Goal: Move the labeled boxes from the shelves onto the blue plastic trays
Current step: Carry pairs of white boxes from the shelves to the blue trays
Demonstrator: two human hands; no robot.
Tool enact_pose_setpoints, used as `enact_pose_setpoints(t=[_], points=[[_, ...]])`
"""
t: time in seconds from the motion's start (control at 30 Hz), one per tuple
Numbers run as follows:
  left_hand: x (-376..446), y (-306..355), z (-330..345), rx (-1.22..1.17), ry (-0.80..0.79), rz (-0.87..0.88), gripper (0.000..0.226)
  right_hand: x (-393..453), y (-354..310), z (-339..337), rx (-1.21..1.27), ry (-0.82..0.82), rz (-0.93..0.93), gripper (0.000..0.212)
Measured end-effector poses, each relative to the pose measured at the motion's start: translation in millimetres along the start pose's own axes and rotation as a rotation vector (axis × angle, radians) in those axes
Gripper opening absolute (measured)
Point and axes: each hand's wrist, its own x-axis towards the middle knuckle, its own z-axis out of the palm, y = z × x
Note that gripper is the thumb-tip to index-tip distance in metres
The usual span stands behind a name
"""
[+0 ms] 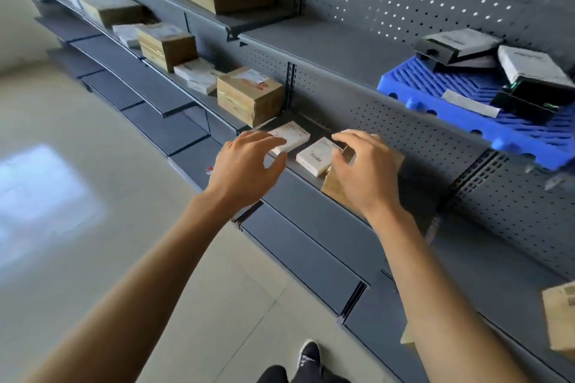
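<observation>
Reaching over a grey shelf (pixel 298 171), both hands are closing in on small white boxes, so the step in hand looks like a pick-up with the carry to the tray not yet begun. Far left, brown cartons (pixel 249 99) sit along the same shelf run and the ones above, still waiting their turn. Nearer the middle, the left hand (pixel 245 162) hovers over the left white box (pixel 291 137); its fingers are spread and only lightly bent, the tips at or just over the near corner of the box, and I cannot tell whether they touch it. Just right of that lies the second white box (pixel 315 155), flat on the shelf, label up. The right hand (pixel 364 168) comes next, fingers curled at the right edge of that box with thumb and forefinger apart, not yet pinching it as far as I can see; under the palm sits a brown carton (pixel 334 186). Far right and one shelf up, the blue tray (pixel 441 96) already carries a few dark and white boxes. The next move, I judge, calls for each hand to close on its box, lift it off the shelf, and swing it up and right to a free patch of the tray.
</observation>
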Motion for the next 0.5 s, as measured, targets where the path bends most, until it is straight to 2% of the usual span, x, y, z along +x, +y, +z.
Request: enact_pose_setpoints(t=[0.2, 0.5], points=[[2.5, -61.0, 11.0, 0.007, -0.068, -0.083, 0.034, 24.4, -4.4, 53.2, 0.008, -0.149, 0.053, 0.033], [61.6, -137.7, 57.7, 0.083, -0.197, -0.118, 0.034, 76.5, 25.8, 152.8, 0.071, -0.241, 0.202, 0.036]])
